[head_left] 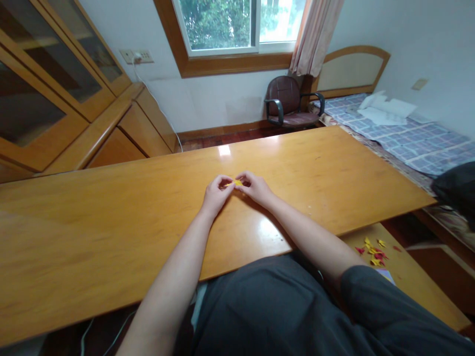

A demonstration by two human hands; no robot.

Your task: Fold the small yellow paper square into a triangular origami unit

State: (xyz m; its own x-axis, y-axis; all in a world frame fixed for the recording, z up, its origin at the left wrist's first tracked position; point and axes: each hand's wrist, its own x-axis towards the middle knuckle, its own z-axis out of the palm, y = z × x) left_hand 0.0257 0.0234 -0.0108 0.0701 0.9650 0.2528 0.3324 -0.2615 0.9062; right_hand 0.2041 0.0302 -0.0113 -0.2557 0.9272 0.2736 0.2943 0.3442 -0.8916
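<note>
A small piece of folded yellow paper [237, 183] is held just above the wooden desk [148, 212], near its middle. My left hand [218, 192] pinches it from the left with thumb and fingertips. From the right, my right hand [256, 187] grips it the same way, its fingers closed. Pointed bits of the paper show between the two hands; its exact shape is too small to make out, and the fingertips cover part of it.
Several small red and yellow folded paper pieces [375, 253] lie on a lower wooden surface [419, 277] at the right. Behind the desk stand a brown armchair [287, 101] and a bed [404, 133]. A glass-doored cabinet [70, 99] stands at the left.
</note>
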